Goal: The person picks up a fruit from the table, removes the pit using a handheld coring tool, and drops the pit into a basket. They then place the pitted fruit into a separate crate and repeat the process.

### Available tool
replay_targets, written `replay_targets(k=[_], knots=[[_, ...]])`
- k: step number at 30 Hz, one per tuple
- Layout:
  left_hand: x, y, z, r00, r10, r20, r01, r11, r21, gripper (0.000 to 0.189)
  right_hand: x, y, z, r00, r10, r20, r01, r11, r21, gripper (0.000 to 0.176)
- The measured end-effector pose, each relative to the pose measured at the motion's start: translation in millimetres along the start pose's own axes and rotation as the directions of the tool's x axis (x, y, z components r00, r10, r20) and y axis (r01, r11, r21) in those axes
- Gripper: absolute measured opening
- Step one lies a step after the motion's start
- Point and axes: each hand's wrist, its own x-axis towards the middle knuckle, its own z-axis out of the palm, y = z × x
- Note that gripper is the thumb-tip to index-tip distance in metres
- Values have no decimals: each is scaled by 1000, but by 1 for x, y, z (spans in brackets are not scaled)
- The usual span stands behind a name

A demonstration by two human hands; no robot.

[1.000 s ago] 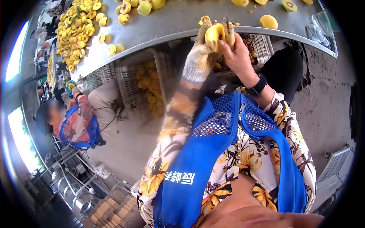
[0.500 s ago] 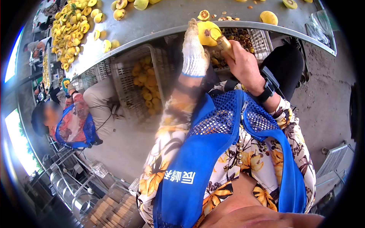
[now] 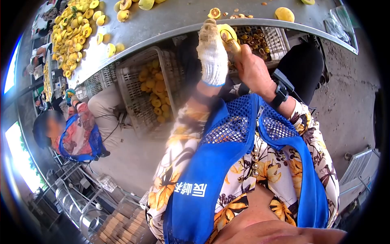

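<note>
The left hand [image 3: 212, 49] wears a white knitted cotton glove [image 3: 211, 67], blue-edged at the cuff, round a yellow cut fruit half [image 3: 226, 31]. The right hand [image 3: 254, 67] grips a tan wooden tool handle [image 3: 234, 45], with a black wristband [image 3: 280, 90] below. A blue mesh vest [image 3: 227, 162] covers a cream blouse [image 3: 178, 162] patterned with orange-yellow flowers and dark leaves.

- The left hand [image 3: 212, 55], in a white knit glove, is raised in front of the chest, fingers curled closed, its back toward the camera.
- The right hand [image 3: 252, 67], bare, sits just beside it, closed in a fist.
- Both forearms rise from bent elbows and converge at the hands; the left forearm [image 3: 191, 118] is in a floral sleeve, and the right wrist [image 3: 280, 91] wears a black band.
</note>
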Motion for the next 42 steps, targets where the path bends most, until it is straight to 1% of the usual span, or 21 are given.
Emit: replay_targets(k=[2, 4, 5, 9, 12, 15, 16, 18, 19, 22, 24, 26, 27, 28, 30, 32, 33, 37, 40, 41, 42], knots=[[4, 4, 0, 996, 77, 52, -82, 993, 91, 22, -1, 0, 8, 999, 34, -7, -34, 999, 35, 29], [5, 20, 3, 975, 196, 108, -203, 977, 64, 18, -2, -2, 14, 996, 83, -18, -82, 994, 77, 29], [6, 25, 9, 989, 143, 26, -144, 988, 62, 17, -2, -3, 15, 994, 114, -3, -113, 989, 100, 28], [5, 47, 12, 999, 52, -9, -47, 956, 291, 21, -5, -17, 3, 999, 6, 38, -14, 973, 230, 26], [11, 32, 1, 998, -40, 44, 25, 950, 311, 21, -4, -10, 6, 997, -18, 69, 0, 969, 248, 26], [7, 41, 0, 997, 55, 54, -72, 912, 403, 22, -3, 7, 11, 996, -42, 79, 26, 979, 200, 26], [5, 42, -2, 998, -37, 43, 23, 954, 298, 21, 1, 22, 15, 992, -68, 102, 54, 989, 138, 29], [5, 43, -1, 976, -210, 56, 206, 976, 72, 21, 6, 41, 10, 960, -259, 110, 259, 966, 11, 32], [5, 44, 0, 973, -225, 51, 225, 974, -6, 19, 10, 42, 7, 959, -246, 138, 253, 967, -32, 34], [2, 52, 6, 974, -222, 41, 221, 975, 39, 18, 8, 39, 16, 976, -213, 51, 211, 976, 52, 33], [6, 36, 6, 995, -98, 32, 91, 979, 180, 17, -2, 23, 34, 1000, -28, -13, 30, 982, 187, 30], [17, 9, -2, 991, 99, 89, -124, 926, 356, 16, -3, 10, 39, 997, -56, -57, 70, 958, 277, 28], [25, -9, -9, 963, 220, 157, -268, 852, 450, 16, -2, 1, 28, 970, 160, 185, -223, 891, 395, 25], [28, -16, -14, 914, 324, 242, -404, 748, 526, 16, -3, -5, 21, 959, 175, 222, -254, 881, 400, 24], [27, -8, -11, 937, 256, 237, -341, 814, 470, 17, -3, -13, 11, 938, 194, 288, -302, 865, 400, 24], [10, 31, 5, 982, -138, 131, 118, 981, 153, 20, -4, -16, 6, 968, 132, 213, -214, 880, 425, 22], [0, 53, 11, 983, -52, 174, 42, 997, 62, 24, -6, -17, 6, 978, 103, 182, -173, 885, 433, 22], [1, 41, 3, 946, -318, 59, 321, 906, -276, 30, -5, -15, 13, 949, 168, 267, -294, 779, 553, 19], [3, 44, -2, 870, -477, 127, 488, 795, -360, 38, -5, -26, 0, 889, 172, 425, -411, 707, 575, 18], [4, 37, -8, 898, -391, 203, 438, 842, -315, 43, -5, -27, -2, 871, 170, 462, -443, 679, 586, 17], [8, 36, -9, 884, -405, 232, 460, 842, -283, 42, -4, -27, -3, 851, 167, 498, -475, 649, 594, 15]])
